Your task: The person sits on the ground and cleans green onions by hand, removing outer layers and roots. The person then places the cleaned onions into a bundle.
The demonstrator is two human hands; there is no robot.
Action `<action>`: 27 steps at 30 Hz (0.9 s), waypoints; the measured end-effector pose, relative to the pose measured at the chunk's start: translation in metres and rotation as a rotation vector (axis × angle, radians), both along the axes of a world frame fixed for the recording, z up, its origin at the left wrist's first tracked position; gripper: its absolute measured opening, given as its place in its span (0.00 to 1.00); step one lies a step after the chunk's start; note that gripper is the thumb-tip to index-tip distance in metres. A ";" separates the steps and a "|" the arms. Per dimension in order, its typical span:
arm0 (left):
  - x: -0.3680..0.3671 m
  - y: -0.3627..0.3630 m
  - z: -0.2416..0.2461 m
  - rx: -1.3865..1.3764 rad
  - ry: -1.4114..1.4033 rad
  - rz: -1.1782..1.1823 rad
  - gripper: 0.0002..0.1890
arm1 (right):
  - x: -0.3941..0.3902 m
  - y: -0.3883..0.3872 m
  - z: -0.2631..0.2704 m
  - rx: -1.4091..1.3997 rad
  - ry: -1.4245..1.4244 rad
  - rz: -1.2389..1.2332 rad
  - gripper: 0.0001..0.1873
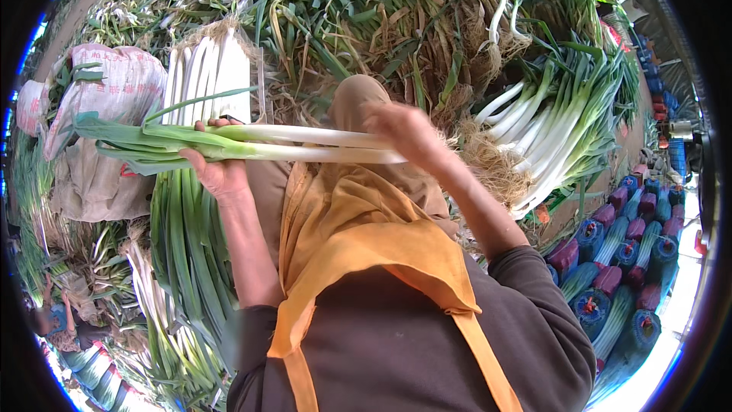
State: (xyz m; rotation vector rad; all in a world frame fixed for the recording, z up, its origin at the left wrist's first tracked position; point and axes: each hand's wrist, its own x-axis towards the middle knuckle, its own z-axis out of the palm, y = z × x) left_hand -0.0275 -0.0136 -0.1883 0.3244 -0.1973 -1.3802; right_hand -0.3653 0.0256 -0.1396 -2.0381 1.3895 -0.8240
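Two long leek-like green onions (320, 146) lie crosswise in front of me, green leaves to the left and white stems to the right. My left hand (216, 163) is closed around them where green turns to white. Blurred by motion, my right hand (407, 131) covers the root ends; its exact grip is unclear. Under and beyond my left hand lies a bundle of clean white-stemmed onions (209, 71), its green leaves (186, 229) hanging towards me. To the right of my right hand is a heap of onions with shaggy roots (543, 137).
A large pile of onion leaves (354, 17) spreads across the far side. Printed woven sacks (117, 91) stand at the left, with loose onions (154, 286) below. At the right are rows of netted bundles (620, 257). Another person (60, 320) is at the lower left.
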 end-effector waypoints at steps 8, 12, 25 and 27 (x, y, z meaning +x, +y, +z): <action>-0.018 0.024 -0.026 0.088 0.075 -0.096 0.35 | 0.065 -0.016 -0.024 0.330 0.244 0.341 0.36; -0.016 0.054 -0.019 0.216 0.003 -0.269 0.31 | 0.044 -0.037 -0.016 0.395 0.237 0.458 0.27; 0.016 0.000 0.048 -0.320 -2.619 -0.444 0.37 | 0.024 -0.039 -0.021 0.540 0.267 0.351 0.26; 0.020 -0.012 0.045 -0.423 -2.655 -0.435 0.38 | 0.029 -0.026 -0.017 0.319 0.240 0.234 0.22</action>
